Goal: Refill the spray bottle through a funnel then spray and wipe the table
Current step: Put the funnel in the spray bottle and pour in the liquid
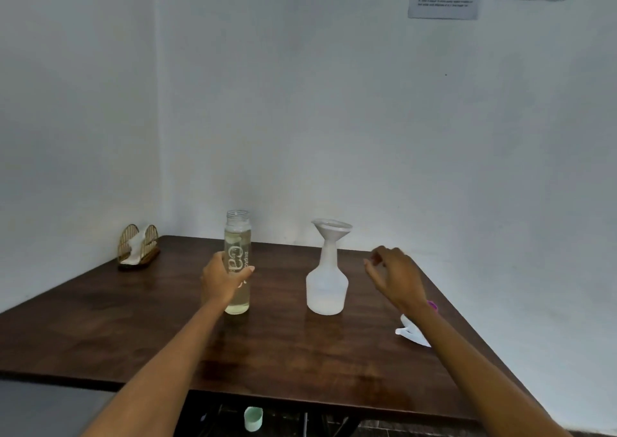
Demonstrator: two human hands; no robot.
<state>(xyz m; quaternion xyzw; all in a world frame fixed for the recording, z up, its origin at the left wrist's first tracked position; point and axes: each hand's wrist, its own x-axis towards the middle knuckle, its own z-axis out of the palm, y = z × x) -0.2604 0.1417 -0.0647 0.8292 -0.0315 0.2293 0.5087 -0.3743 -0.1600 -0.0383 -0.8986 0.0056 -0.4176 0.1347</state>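
A: Nearest thing first?
B: A pale green cap [253, 418], low down under the counter's [300, 353] front edge. Could be the clear bottle's lid, can't confirm.
A: Landmark?
B: The white spray bottle [326, 286]. It stands upright mid-counter with a white funnel [331, 230] seated in its neck. The head is off: a white sprayer head [412, 333] with a purple tip lies to its right, partly hidden by the right forearm.
A: Left hand?
B: The left hand [222, 283] wraps its grip around the clear bottle [237, 263], fingers and thumb curled on the middle. That bottle stands on the counter to the left of the spray bottle, uncapped, nearly full of pale yellowish liquid.
A: Right hand?
B: The right hand [394, 276] hovers just right of the spray bottle, fingers loosely curled, pinching nothing, touching nothing.
A: Progress?
B: Early, I'd say. Head off, funnel in, source bottle opened. The spray bottle looks to have little liquid, if any, but its cloudy wall makes that hard to read. Pouring, removing the funnel, refitting the head, spraying and wiping all look undone.
A: Wipe material?
B: A napkin holder [138, 246] with white paper sits far left of the spray bottle, at the counter's back corner.
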